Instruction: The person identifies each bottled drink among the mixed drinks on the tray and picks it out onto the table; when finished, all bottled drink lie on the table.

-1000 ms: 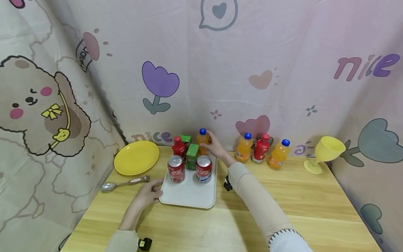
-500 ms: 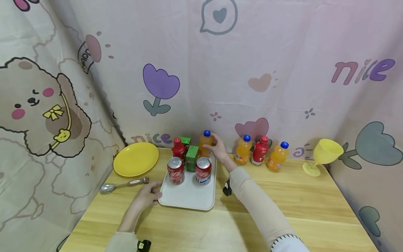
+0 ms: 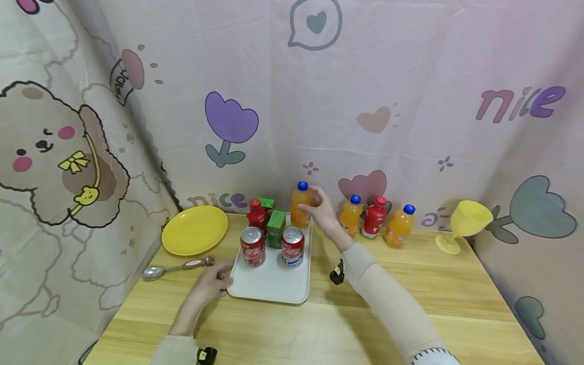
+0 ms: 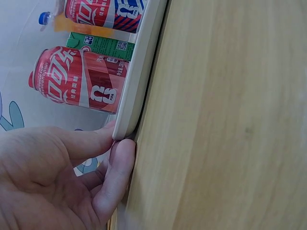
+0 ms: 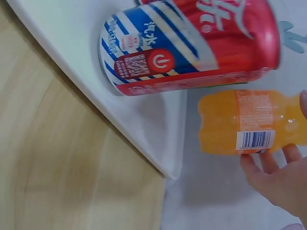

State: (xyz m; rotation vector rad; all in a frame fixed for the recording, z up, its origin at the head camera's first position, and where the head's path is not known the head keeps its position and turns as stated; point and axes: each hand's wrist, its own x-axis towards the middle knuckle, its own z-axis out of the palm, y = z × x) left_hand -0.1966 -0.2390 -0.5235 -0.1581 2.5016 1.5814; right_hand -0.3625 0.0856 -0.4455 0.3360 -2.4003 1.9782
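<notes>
My right hand (image 3: 325, 209) grips an orange soda bottle (image 3: 299, 204) with a blue cap, upright over the back right corner of a white tray (image 3: 269, 284). In the right wrist view, the bottle (image 5: 249, 122) shows space between its base and the tray rim. My left hand (image 3: 211, 283) pinches the tray's left edge near the front corner, thumb against the rim and fingers low beside the table, as the left wrist view shows. On the tray stand two red soda cans (image 3: 253, 247), a green drink carton (image 3: 276, 229), a red bottle (image 3: 257, 215) and another green carton (image 3: 265, 203) mostly hidden behind.
A yellow plate (image 3: 195, 230) and a spoon (image 3: 178, 267) lie left of the tray. Two orange bottles (image 3: 399, 226) and a red bottle (image 3: 374, 218) stand along the back to the right, with a yellow goblet (image 3: 466, 223) beyond. A printed curtain (image 3: 283, 126) closes off the back.
My right hand has lifted the orange soda bottle and shifted it slightly right, away from the green cartons. My left hand has stayed at the tray's edge.
</notes>
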